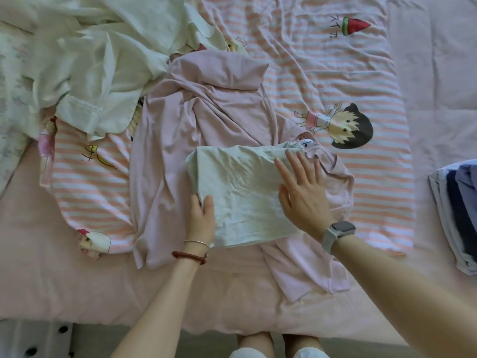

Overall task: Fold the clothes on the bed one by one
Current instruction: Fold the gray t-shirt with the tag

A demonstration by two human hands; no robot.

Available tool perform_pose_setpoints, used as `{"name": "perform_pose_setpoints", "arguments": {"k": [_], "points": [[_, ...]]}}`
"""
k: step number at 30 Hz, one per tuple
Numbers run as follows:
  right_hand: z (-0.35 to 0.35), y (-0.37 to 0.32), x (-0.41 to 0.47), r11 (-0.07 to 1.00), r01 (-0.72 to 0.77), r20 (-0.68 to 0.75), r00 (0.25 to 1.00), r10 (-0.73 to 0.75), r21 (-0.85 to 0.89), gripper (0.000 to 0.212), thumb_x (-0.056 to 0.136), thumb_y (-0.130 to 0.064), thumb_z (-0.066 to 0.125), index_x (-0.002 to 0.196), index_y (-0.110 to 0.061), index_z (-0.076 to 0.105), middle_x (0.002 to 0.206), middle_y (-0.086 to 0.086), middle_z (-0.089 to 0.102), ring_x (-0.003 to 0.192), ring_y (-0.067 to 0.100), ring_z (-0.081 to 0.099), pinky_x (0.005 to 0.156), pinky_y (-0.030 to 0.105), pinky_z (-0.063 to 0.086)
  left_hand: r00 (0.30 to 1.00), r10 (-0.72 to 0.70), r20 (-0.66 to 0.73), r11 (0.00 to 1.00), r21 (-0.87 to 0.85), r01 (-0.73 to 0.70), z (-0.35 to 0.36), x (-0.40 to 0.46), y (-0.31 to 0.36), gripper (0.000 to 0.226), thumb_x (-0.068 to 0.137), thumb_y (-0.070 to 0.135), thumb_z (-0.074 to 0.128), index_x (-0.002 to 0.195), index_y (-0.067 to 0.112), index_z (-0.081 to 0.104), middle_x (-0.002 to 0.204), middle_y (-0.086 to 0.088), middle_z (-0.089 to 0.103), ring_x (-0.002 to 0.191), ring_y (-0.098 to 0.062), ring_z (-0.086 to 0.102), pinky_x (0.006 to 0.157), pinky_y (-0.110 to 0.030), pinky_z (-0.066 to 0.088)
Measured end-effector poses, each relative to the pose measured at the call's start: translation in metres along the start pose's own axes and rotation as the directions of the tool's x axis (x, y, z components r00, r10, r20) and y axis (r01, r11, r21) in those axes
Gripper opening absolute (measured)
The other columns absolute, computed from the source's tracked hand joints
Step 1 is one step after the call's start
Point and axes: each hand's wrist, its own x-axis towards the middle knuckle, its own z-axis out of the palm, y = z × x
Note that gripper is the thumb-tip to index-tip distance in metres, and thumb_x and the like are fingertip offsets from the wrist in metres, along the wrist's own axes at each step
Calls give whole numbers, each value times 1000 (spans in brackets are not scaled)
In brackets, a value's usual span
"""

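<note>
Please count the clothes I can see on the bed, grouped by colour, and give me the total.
Pale green, part-folded under both hands: 1
Lilac-pink, unfolded, beneath it: 1
White, crumpled at the upper left: at least 1; the heap may hold more
Blue and white folded stack at the right edge: 1 stack; the pieces cannot be counted
Total: 4 groups
</note>
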Motion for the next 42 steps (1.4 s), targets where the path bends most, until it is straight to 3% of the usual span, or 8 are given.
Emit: {"name": "perform_pose_setpoints", "arguments": {"k": [4, 12, 16, 21, 29, 34, 37, 42], "points": [[23, -4, 29, 996, -47, 138, 989, 57, -72, 55, 96, -24, 35, 148, -27, 16, 157, 11, 4, 144, 30, -1, 114, 51, -6, 917, 349, -193, 937, 103, -335, 11, -17, -6, 12, 97, 14, 41, 87, 14, 34, 70, 9, 45, 60, -8, 46, 52, -14, 29], [44, -4, 40, 978, -37, 226, 970, 84, -204, 54, 97, -41, 25, 147, -37, 4, 158, 5, -4, 144, 26, -9, 110, 51, -18, 992, -16, -126, 995, -96, 4, -9, 32, -11, 21, 91, 27, 55, 105, 16, 43, 95, 3, 60, 83, -9, 58, 72, -20, 45], [38, -11, 35, 986, 49, 118, 993, -31, -159, 54, 91, -33, 28, 144, -26, 31, 153, 13, 21, 142, 36, 14, 109, 63, 0, 977, 3, -211, 999, -47, -13, -1, 64, 17, 30, 89, 39, 55, 106, 17, 44, 84, 19, 53, 72, 6, 55, 56, -5, 39], [50, -10, 38, 978, 77, 127, 990, -53, -194, 52, 91, -35, 29, 142, -29, 34, 151, 8, 29, 140, 33, 22, 111, 58, 2, 907, 142, -396, 968, 248, -43, 19, 87, 16, 27, 98, 31, 40, 101, 4, 44, 86, -15, 63, 79, -34, 57, 54, -30, 18], [33, 25, 34, 991, -3, 76, 997, 13, -133, 54, 91, -31, 25, 144, -24, 30, 153, 12, 23, 142, 25, 14, 112, 60, 4, 879, 249, -407, 900, 433, -54, 17, 93, 17, 30, 93, 22, 48, 113, -1, 49, 107, -21, 59, 96, -39, 55, 73, -41, 40], [24, 8, -22, 867, -298, -134, 916, 377, 400, 39, 93, -20, 39, 129, -7, 47, 128, 6, 48, 121, 13, 40, 105, 22, 28, 625, 779, 44, 408, 722, -559, 36, 71, 32, 29, 80, 16, 57, 106, 6, 65, 111, -15, 62, 103, -36, 58, 85, -47, 43], [29, 0, -46, 561, -568, 136, 766, 629, 602, 13, 94, -27, 46, 107, -25, 47, 96, -17, 53, 91, -1, 52, 78, 12, 42, 626, 705, 334, 358, 593, -721, 69, 76, 61, 38, 85, 35, 46, 108, 13, 66, 109, -6, 65, 104, -28, 58, 90, -43, 37], [36, 1, -53, 332, -697, 331, 634, 699, 635, 33, 88, -42, 54, 113, -25, 43, 105, -14, 55, 92, -4, 51, 70, 6, 38, 745, 394, 539, 329, 674, -661, 113, 103, 83, 50, 90, 60, 33, 118, 24, 55, 124, 1, 55, 118, -22, 41, 93, -38, 26]]}}
